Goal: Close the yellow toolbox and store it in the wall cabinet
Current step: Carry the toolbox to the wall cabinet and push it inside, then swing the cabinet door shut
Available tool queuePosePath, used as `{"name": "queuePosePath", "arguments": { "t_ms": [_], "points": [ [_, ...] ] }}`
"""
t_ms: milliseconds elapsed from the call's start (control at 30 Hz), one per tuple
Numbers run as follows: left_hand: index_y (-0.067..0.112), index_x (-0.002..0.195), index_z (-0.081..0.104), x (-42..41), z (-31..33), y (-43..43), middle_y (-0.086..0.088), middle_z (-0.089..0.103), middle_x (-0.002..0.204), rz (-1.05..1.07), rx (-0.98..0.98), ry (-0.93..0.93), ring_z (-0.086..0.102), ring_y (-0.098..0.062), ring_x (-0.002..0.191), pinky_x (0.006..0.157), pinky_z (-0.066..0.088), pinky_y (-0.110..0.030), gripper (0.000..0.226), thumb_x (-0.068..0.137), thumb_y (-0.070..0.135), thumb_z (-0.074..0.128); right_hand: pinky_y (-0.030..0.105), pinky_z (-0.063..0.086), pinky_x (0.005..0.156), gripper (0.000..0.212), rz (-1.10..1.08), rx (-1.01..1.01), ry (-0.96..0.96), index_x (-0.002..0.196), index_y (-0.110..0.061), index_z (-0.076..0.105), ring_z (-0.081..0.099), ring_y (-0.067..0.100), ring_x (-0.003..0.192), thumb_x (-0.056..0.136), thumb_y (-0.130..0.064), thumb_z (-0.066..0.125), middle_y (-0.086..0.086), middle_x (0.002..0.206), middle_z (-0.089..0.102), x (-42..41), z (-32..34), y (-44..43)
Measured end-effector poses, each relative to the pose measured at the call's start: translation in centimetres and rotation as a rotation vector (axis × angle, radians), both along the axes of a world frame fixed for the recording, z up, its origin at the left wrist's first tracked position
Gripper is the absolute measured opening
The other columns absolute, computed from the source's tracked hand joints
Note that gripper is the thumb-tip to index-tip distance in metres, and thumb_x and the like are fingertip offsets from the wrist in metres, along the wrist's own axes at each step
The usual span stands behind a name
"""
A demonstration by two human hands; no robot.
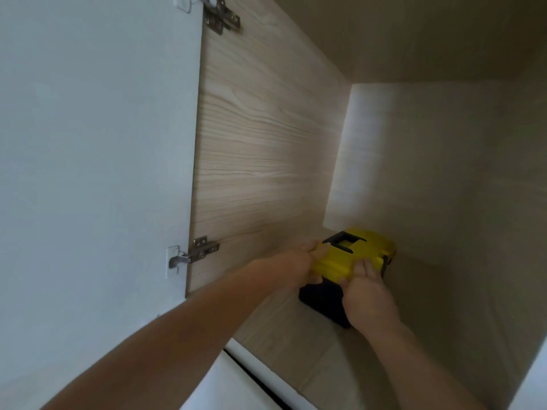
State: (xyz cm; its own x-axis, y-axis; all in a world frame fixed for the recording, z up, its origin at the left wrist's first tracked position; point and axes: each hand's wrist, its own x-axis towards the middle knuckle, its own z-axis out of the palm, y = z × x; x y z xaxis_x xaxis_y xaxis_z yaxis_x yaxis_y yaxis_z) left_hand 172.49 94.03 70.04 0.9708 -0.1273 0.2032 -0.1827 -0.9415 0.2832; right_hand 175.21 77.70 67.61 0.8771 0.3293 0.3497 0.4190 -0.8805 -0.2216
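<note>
Toolbox [349, 261] closed, resting on cabinet floor [284, 335]; left hand [299, 266] and right hand [367, 294] fingers grasping it; release and door [88, 143] closing remain.

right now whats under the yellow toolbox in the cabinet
The toolbox sits on the cabinet's wood-grain shelf, lid shut, left hand and right hand on it. Its black base and the right hand cover the shelf beneath it, and the closed lid hides any contents.
</note>
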Motion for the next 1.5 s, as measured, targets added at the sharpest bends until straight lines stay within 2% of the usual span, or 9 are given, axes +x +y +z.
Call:
{"name": "queuePosePath", "arguments": {
  "t_ms": [133,200,300,500,633,867,967,1200,1500],
  "points": [
    [0.018,0.152,0.006,-4.5,1.5,2.9,-0.014,0.023,0.157,0.112,-0.024,0.008,0.037,-0.032,0.135,0.105,0.033,-0.033,0.079,0.093,0.033,0.056,0.048,0.035,0.104,0.051,0.000,0.008,-0.046,0.142,-0.004,0.024,0.026,0.033,0.137,0.099,-0.029,0.036,0.016,0.152,0.026,-0.8,-0.1,0.1],
    [0.020,0.150,0.015,-7.1,2.6,4.3,-0.014,0.037,0.150,0.163,-0.044,-0.006,0.042,-0.032,0.131,0.108,0.037,-0.038,0.071,0.093,0.036,0.054,0.049,0.026,0.111,0.058,0.011,-0.005,-0.091,0.147,-0.006,0.014,0.017,0.031,0.143,0.100,-0.034,0.033,0.016,0.157,0.018,-2.1,-0.2,0.6],
    [0.020,0.149,0.016,-10.5,3.9,4.7,-0.011,0.032,0.154,0.197,-0.133,-0.035,0.036,-0.027,0.137,0.110,0.028,-0.032,0.070,0.093,0.035,0.054,0.048,0.018,0.116,0.062,0.118,0.002,-0.115,0.150,-0.008,0.004,0.008,0.029,0.146,0.100,-0.038,0.028,0.014,0.161,0.003,-5.3,0.4,2.4],
    [0.021,0.147,0.026,-17.7,5.9,2.4,-0.007,0.045,0.146,0.355,-0.243,-0.267,0.050,-0.023,0.125,0.101,0.040,-0.030,0.070,0.088,0.032,0.061,0.041,0.041,0.099,0.046,0.445,0.044,-0.315,0.135,-0.005,0.039,0.047,0.031,0.122,0.097,-0.032,0.042,0.016,0.143,0.043,-14.9,4.3,4.5],
    [0.024,0.136,0.043,-25.3,7.4,1.2,0.000,0.061,0.124,0.596,-0.394,-0.558,0.062,-0.019,0.096,0.082,0.053,-0.032,0.053,0.086,0.025,0.060,0.040,0.041,0.095,0.044,0.610,0.120,-0.347,0.136,-0.009,0.039,0.046,0.029,0.120,0.097,-0.030,0.040,0.012,0.138,0.046,-20.8,6.5,3.8],
    [0.020,0.130,0.046,-40.8,8.8,2.9,-0.004,0.060,0.122,1.044,-0.625,-0.789,0.059,-0.021,0.099,0.091,0.051,-0.038,0.048,0.082,0.014,0.052,0.037,0.035,0.106,0.049,0.817,0.146,-0.407,0.139,-0.012,0.039,0.041,0.026,0.132,0.096,-0.035,0.044,0.007,0.149,0.040,-30.5,9.0,4.0],
    [0.015,0.131,0.045,-46.3,9.0,5.1,-0.009,0.057,0.129,1.207,-0.643,-0.856,0.059,-0.026,0.110,0.089,0.046,-0.031,0.050,0.082,0.011,0.050,0.035,0.030,0.109,0.049,0.886,0.133,-0.482,0.140,-0.014,0.037,0.035,0.021,0.137,0.097,-0.037,0.040,0.005,0.151,0.037,-34.2,10.3,5.1],
    [0.007,0.139,0.035,-52.8,7.6,10.5,-0.018,0.040,0.138,1.375,-0.517,-0.831,0.048,-0.035,0.120,0.097,0.044,-0.042,0.062,0.080,0.004,0.052,0.039,0.035,0.109,0.045,0.988,0.187,-0.573,0.136,-0.008,0.045,0.040,0.026,0.135,0.096,-0.029,0.047,0.012,0.148,0.043,-40.6,12.5,10.3],
    [0.013,0.146,0.018,-53.5,4.5,14.4,-0.014,0.031,0.138,1.232,-0.479,-0.559,0.040,-0.033,0.124,0.099,0.040,-0.039,0.085,0.074,0.018,0.062,0.034,0.025,0.111,0.050,0.988,0.059,-0.551,0.144,-0.015,0.031,0.027,0.022,0.140,0.099,-0.034,0.036,0.006,0.156,0.028,-45.5,12.2,14.8]
  ]
}}
